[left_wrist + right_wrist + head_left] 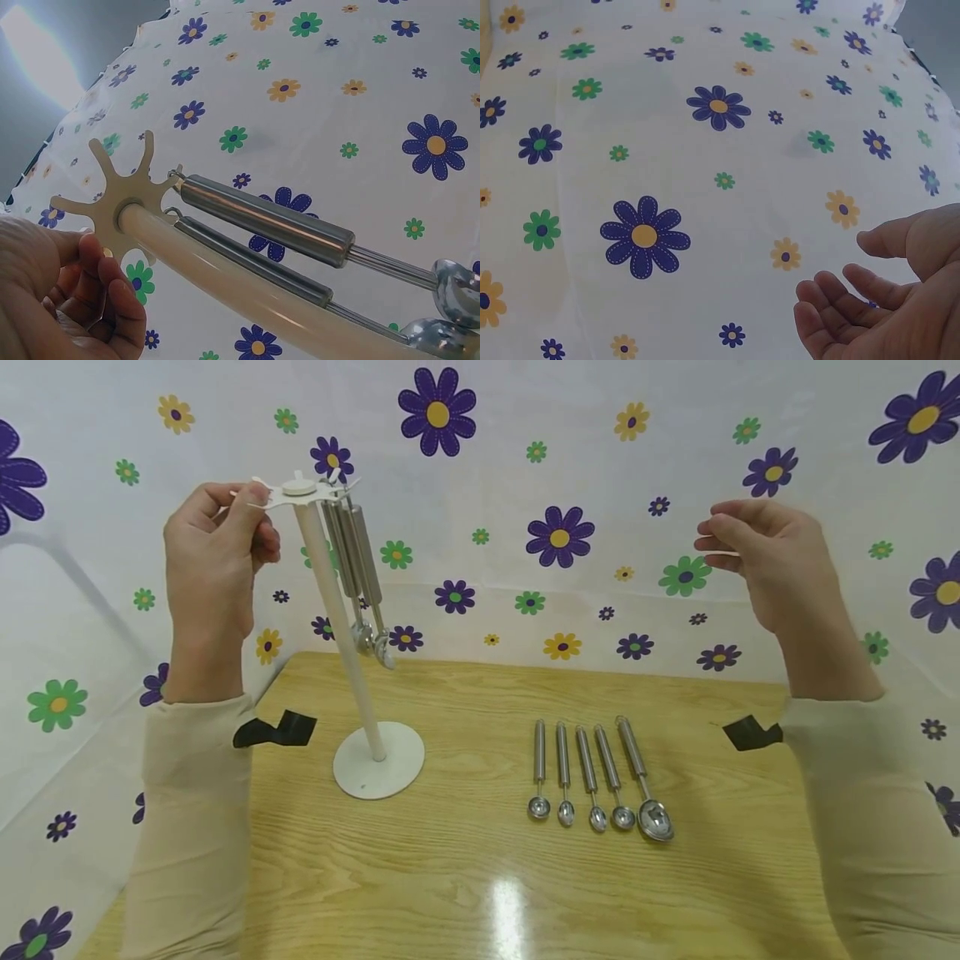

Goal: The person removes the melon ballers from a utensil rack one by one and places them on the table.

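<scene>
A white utensil stand (330, 602) rises from a round base (378, 777) on the table's left half. My left hand (217, 535) pinches one arm of its hooked top (300, 489) between thumb and fingers, seen too in the left wrist view (82, 292). From hooks on the right side hang steel utensils (365, 556) with tube handles and small scoop ends; two of the handles (266, 217) show in the left wrist view. My right hand (772, 556) is raised at the right, fingers loosely bent, holding nothing. The right wrist view shows its thumb and fingers (889, 244) apart.
Several steel scoops (588, 768) lie side by side on the wooden table (450, 877), handles pointing away. The rightmost has the largest bowl (656, 821). A white cloth (495, 485) with printed flowers hangs behind the table.
</scene>
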`<control>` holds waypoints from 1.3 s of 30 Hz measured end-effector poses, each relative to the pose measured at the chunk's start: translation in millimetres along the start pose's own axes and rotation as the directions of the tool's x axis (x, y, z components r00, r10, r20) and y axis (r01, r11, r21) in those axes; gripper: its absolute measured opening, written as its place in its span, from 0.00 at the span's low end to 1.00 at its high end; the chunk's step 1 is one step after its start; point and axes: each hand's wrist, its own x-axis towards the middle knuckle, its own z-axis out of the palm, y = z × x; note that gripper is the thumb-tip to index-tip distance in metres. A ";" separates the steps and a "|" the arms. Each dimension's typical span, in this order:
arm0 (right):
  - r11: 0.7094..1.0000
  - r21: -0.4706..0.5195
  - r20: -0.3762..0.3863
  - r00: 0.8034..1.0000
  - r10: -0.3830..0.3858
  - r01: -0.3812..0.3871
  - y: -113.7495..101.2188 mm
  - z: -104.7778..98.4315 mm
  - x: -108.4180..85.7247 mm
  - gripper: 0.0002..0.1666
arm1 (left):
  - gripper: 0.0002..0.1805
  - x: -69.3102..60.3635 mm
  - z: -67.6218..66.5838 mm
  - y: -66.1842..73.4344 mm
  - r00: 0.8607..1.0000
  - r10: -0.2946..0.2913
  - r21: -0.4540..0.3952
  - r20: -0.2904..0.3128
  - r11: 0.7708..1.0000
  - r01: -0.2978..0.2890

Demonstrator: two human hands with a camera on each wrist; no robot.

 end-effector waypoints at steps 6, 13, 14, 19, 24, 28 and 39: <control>0.999 0.030 0.034 0.999 -0.027 0.026 5.5 15.3 0.6 0.19 | 0.13 -0.7 0.3 0.6 1.000 -0.007 0.002 -0.005 1.000 0.007; 0.999 -0.005 0.063 0.997 -0.033 0.034 9.3 44.2 1.7 0.20 | 0.13 1.0 -0.8 0.5 1.000 -0.002 -0.008 -0.008 1.000 0.002; 0.999 -0.008 0.069 0.997 -0.039 0.039 10.1 48.6 1.9 0.20 | 0.13 1.1 -0.9 0.4 1.000 -0.003 -0.012 -0.008 1.000 0.003; 0.997 -0.027 0.097 0.993 -0.067 0.070 13.9 71.0 3.3 0.20 | 0.14 1.0 -1.2 0.3 1.000 0.003 -0.022 -0.007 1.000 -0.003; 0.994 -0.050 0.150 0.985 -0.086 0.094 18.7 92.4 4.1 0.20 | 0.14 0.4 -1.7 0.7 1.000 0.007 -0.023 -0.005 1.000 -0.007; 0.990 -0.077 0.189 0.977 -0.099 0.115 21.8 110.8 5.2 0.18 | 0.14 -0.4 -2.3 0.6 1.000 0.006 -0.025 -0.004 1.000 -0.006; 0.986 -0.079 0.305 0.945 -0.117 0.148 29.2 163.7 5.1 0.20 | 0.14 -1.0 -0.3 1.2 1.000 -0.002 -0.023 0.000 1.000 0.002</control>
